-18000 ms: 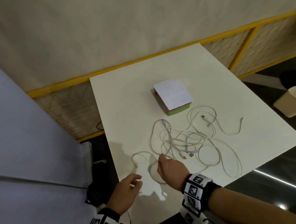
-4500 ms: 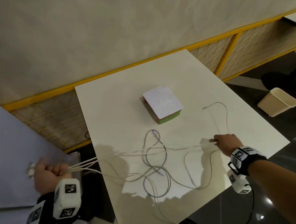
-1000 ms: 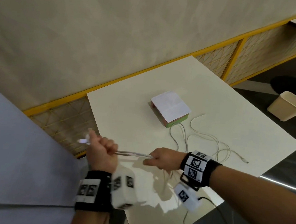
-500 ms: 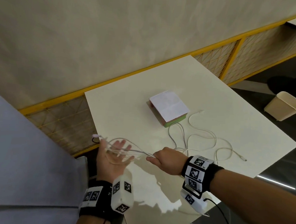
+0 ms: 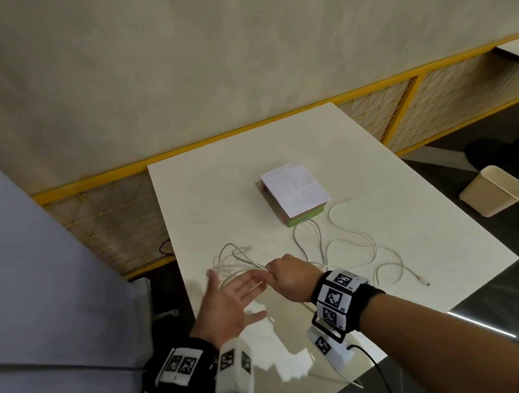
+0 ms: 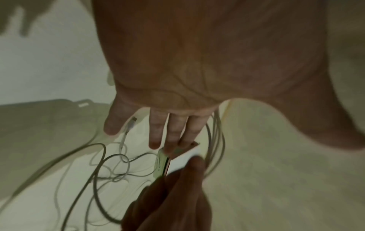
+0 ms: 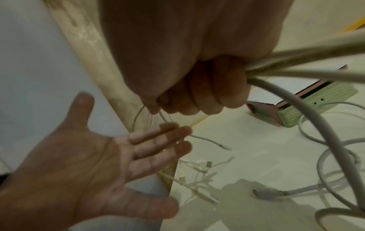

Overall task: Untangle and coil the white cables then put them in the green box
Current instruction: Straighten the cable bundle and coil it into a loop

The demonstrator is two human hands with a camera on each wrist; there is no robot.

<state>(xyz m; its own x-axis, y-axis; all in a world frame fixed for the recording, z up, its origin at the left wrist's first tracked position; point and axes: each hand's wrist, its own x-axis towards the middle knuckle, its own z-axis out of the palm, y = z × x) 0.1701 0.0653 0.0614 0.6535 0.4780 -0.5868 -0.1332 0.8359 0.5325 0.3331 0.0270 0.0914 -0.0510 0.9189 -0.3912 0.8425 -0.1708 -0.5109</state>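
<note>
My right hand [image 5: 286, 276] is closed in a fist round a bunch of white cables [image 5: 238, 261] above the near left part of the white table [image 5: 404, 212]. From the fist the cables loop out left over my left hand [image 5: 232, 298], which is spread flat, palm up, its fingers straight and touching the loops. More white cable [image 5: 353, 249] trails right across the table toward the green box [image 5: 305, 219], which has a white lid [image 5: 294, 189] on top. In the right wrist view the fist [image 7: 197, 96] grips the cables [image 7: 296, 73] above the open left palm [image 7: 88, 164].
A yellow-framed mesh rail [image 5: 405, 114] runs behind the table along the wall. A beige waste bin [image 5: 495, 189] stands on the dark floor at the right. A pale grey surface [image 5: 31, 272] fills the near left. A plug end [image 5: 424, 281] lies near the right table edge.
My left hand let go of the cable ends and opened flat; the bunch now hangs from my right fist, and the loops have dropped lower toward the table.
</note>
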